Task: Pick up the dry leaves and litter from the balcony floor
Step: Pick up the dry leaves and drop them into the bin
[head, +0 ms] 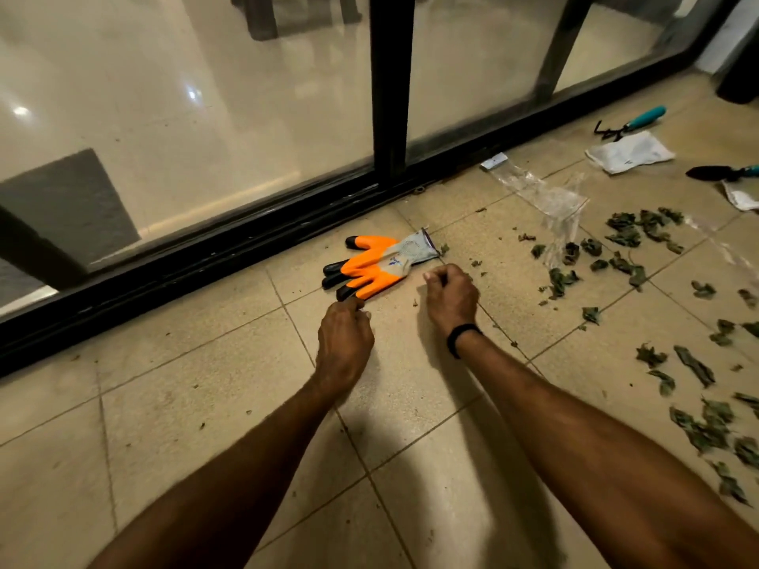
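Orange glove (371, 266): flat on floor tiles (205, 384) beside door track (205, 256). Left hand (344, 342): grip narrow, pinching glove's fingertip. Right hand (451, 299): fingers curled, contents unclear. Dry leaves (623, 230): scattered on floor, right.

txt: none legible | glove (376, 264): small blue mark, too blurry | white pkt (630, 152): faint print, unreadable

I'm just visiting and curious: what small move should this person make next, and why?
Probably lift the orange glove and pull it on. The left hand is at its fingertips and the right hand beside its cuff, though a grip isn't clear, while the dry leaves lie scattered to the right.
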Action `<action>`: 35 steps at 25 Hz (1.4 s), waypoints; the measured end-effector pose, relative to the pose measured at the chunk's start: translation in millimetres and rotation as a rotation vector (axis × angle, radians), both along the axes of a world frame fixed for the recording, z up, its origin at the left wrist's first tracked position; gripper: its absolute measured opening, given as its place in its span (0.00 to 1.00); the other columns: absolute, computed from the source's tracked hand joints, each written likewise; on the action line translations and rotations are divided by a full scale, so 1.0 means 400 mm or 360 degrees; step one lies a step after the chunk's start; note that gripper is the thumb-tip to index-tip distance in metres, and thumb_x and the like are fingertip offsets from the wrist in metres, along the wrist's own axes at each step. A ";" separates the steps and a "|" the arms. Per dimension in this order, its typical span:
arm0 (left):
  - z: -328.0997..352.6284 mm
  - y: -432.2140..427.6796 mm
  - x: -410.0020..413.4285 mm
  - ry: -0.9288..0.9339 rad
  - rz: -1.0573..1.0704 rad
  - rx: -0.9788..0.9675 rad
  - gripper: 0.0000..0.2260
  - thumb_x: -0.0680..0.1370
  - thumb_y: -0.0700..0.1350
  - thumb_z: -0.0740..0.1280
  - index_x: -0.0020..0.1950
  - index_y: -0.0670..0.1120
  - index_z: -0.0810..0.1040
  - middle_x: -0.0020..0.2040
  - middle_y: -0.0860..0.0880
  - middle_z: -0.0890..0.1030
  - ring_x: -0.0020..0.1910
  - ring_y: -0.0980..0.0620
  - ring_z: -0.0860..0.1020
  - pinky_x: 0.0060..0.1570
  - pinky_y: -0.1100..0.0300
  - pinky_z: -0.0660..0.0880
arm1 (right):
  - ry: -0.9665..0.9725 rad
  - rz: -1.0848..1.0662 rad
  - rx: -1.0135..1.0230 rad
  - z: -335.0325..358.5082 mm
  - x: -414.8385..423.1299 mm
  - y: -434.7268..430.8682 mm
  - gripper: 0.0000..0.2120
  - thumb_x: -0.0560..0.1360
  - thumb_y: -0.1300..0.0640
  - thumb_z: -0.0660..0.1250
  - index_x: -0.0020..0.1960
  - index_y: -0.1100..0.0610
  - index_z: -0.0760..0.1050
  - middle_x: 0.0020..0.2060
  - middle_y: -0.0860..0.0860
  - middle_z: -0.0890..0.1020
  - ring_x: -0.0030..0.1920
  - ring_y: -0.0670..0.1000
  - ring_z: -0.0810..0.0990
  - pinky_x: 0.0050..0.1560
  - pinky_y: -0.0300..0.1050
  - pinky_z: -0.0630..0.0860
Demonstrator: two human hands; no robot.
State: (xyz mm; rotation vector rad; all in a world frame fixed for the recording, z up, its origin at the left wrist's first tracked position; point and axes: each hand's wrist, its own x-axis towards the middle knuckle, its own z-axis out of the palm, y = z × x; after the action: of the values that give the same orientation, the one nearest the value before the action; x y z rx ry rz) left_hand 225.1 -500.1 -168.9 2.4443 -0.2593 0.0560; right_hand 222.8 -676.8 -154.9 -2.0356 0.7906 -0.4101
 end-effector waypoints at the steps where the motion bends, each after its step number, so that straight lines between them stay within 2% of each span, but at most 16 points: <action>1: -0.007 -0.014 -0.008 0.0043 -0.0090 0.0042 0.15 0.82 0.46 0.64 0.67 0.43 0.77 0.58 0.45 0.80 0.58 0.48 0.76 0.55 0.59 0.69 | 0.0001 -0.0062 0.0074 0.007 -0.018 -0.034 0.05 0.78 0.57 0.67 0.50 0.58 0.78 0.46 0.53 0.83 0.46 0.50 0.77 0.47 0.38 0.70; 4: -0.042 -0.063 -0.026 0.0156 -0.0333 0.0199 0.20 0.80 0.52 0.67 0.71 0.47 0.74 0.57 0.47 0.76 0.57 0.51 0.71 0.52 0.59 0.66 | 0.0008 -0.0252 0.0227 -0.001 -0.074 -0.114 0.06 0.78 0.59 0.67 0.53 0.58 0.80 0.49 0.53 0.84 0.48 0.49 0.78 0.48 0.34 0.68; 7: -0.040 -0.105 -0.019 0.0263 -0.0333 0.0287 0.22 0.79 0.54 0.68 0.72 0.48 0.73 0.58 0.47 0.74 0.53 0.55 0.67 0.50 0.60 0.64 | 0.0036 -0.0416 0.0356 -0.032 -0.111 -0.146 0.08 0.78 0.61 0.66 0.55 0.58 0.81 0.51 0.54 0.84 0.53 0.53 0.80 0.50 0.36 0.69; 12: 0.009 -0.177 0.008 0.0313 -0.0383 0.0397 0.24 0.79 0.50 0.70 0.73 0.46 0.72 0.63 0.43 0.73 0.60 0.46 0.72 0.58 0.54 0.71 | 0.0083 -0.0389 0.0369 -0.054 -0.119 -0.102 0.09 0.80 0.59 0.63 0.56 0.58 0.80 0.53 0.57 0.82 0.55 0.57 0.79 0.55 0.46 0.75; 14: 0.009 -0.201 0.013 0.0193 -0.0468 0.0368 0.18 0.80 0.47 0.68 0.69 0.44 0.76 0.60 0.43 0.75 0.57 0.45 0.73 0.55 0.52 0.73 | 0.0096 -0.0298 0.0334 -0.046 -0.114 -0.123 0.10 0.80 0.59 0.64 0.57 0.58 0.80 0.54 0.57 0.82 0.55 0.58 0.79 0.56 0.47 0.75; 17: -0.014 -0.215 0.015 0.0028 -0.0464 0.0307 0.07 0.80 0.42 0.67 0.55 0.44 0.82 0.51 0.46 0.77 0.51 0.46 0.75 0.48 0.53 0.73 | 0.0218 -0.0130 0.0148 -0.028 -0.111 -0.211 0.09 0.78 0.63 0.64 0.54 0.62 0.82 0.52 0.57 0.83 0.55 0.57 0.80 0.57 0.47 0.75; 20: -0.015 -0.236 0.005 0.0025 -0.0323 0.0318 0.06 0.80 0.39 0.63 0.50 0.46 0.80 0.48 0.47 0.76 0.49 0.48 0.75 0.45 0.57 0.70 | 0.0344 -0.0047 -0.0027 0.003 -0.091 -0.291 0.10 0.77 0.66 0.64 0.55 0.63 0.82 0.52 0.58 0.84 0.56 0.57 0.80 0.60 0.47 0.76; 23: -0.016 -0.274 0.006 0.0040 -0.0169 0.0111 0.06 0.79 0.38 0.64 0.49 0.48 0.78 0.46 0.49 0.78 0.47 0.51 0.74 0.42 0.59 0.67 | 0.0491 0.0151 -0.0190 0.018 -0.031 -0.310 0.09 0.76 0.66 0.65 0.53 0.66 0.81 0.52 0.62 0.83 0.56 0.59 0.79 0.59 0.51 0.76; 25: -0.013 -0.309 0.016 0.0062 -0.0157 -0.0014 0.06 0.80 0.39 0.64 0.50 0.47 0.78 0.47 0.49 0.78 0.45 0.54 0.72 0.42 0.61 0.64 | 0.0628 0.0394 -0.0325 0.025 0.013 -0.302 0.08 0.75 0.59 0.68 0.49 0.64 0.79 0.52 0.62 0.80 0.56 0.61 0.77 0.55 0.50 0.74; 27: -0.016 -0.339 0.040 0.0068 -0.0162 -0.0039 0.06 0.81 0.39 0.64 0.54 0.45 0.80 0.50 0.46 0.79 0.47 0.54 0.72 0.44 0.62 0.64 | 0.0725 0.0569 -0.0409 0.019 0.049 -0.293 0.13 0.73 0.52 0.72 0.50 0.60 0.75 0.55 0.60 0.74 0.56 0.60 0.74 0.54 0.49 0.73; 28: -0.015 -0.352 0.054 0.0042 -0.0170 -0.0036 0.08 0.81 0.39 0.64 0.57 0.44 0.80 0.53 0.45 0.78 0.49 0.52 0.73 0.45 0.62 0.65 | 0.0723 0.0621 -0.0457 0.012 0.061 -0.289 0.14 0.72 0.52 0.73 0.51 0.60 0.75 0.55 0.58 0.72 0.54 0.60 0.74 0.53 0.48 0.73; 31: -0.007 -0.379 0.116 -0.0116 -0.0257 0.0165 0.17 0.79 0.36 0.64 0.68 0.44 0.76 0.59 0.44 0.76 0.56 0.46 0.72 0.52 0.57 0.71 | 0.0466 0.0545 -0.0569 -0.030 0.063 -0.284 0.02 0.75 0.63 0.69 0.47 0.61 0.79 0.50 0.56 0.74 0.49 0.56 0.78 0.43 0.38 0.73; 33: -0.007 -0.391 0.170 -0.0282 -0.0371 0.0408 0.24 0.76 0.32 0.64 0.70 0.46 0.74 0.61 0.45 0.74 0.56 0.46 0.69 0.52 0.55 0.72 | 0.0361 0.0463 -0.0763 -0.063 0.057 -0.287 0.06 0.74 0.66 0.67 0.46 0.60 0.82 0.44 0.55 0.77 0.45 0.56 0.78 0.42 0.39 0.72; 35: -0.004 -0.404 0.217 -0.0355 -0.0502 0.0521 0.26 0.75 0.30 0.62 0.72 0.47 0.73 0.64 0.45 0.73 0.55 0.46 0.68 0.51 0.55 0.71 | 0.0325 0.0478 -0.0901 -0.078 0.055 -0.293 0.08 0.72 0.66 0.65 0.42 0.58 0.83 0.39 0.54 0.77 0.42 0.55 0.77 0.41 0.44 0.74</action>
State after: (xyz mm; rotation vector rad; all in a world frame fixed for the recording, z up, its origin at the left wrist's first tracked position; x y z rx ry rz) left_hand 312.0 -661.6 -170.5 2.6877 -0.8058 0.1592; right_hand 244.9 -794.1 -186.1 -2.7128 0.5036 -0.2733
